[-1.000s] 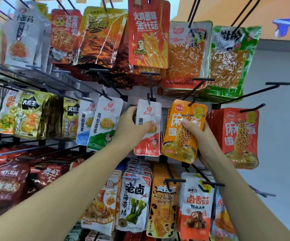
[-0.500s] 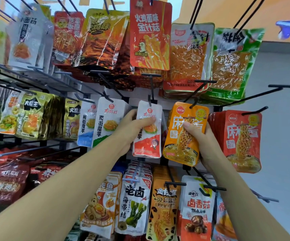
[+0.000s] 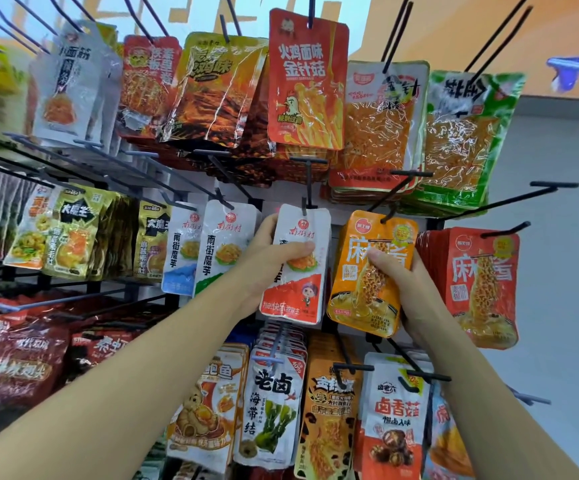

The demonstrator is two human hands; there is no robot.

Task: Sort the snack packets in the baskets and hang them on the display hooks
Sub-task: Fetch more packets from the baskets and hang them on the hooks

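Note:
A white-and-red snack packet (image 3: 298, 296) hangs from a black hook (image 3: 304, 188) at the middle of the rack. My left hand (image 3: 270, 258) grips it, thumb across its front. Just right of it is an orange noodle packet (image 3: 361, 299), its top hole at the tip of another hook (image 3: 390, 214). My right hand (image 3: 406, 282) holds this packet from the right, thumb on its front. No basket is in view.
The rack is crowded with hanging packets: red noodle packets (image 3: 482, 285) at the right, white packets (image 3: 222, 247) at the left, mushroom packets (image 3: 395, 417) below. Bare hooks (image 3: 523, 199) stick out at the right toward a grey wall.
Both hands hold the same packets as before. The whole rack sits slightly lower in view; the orange packet's top has come up to its hook tip.

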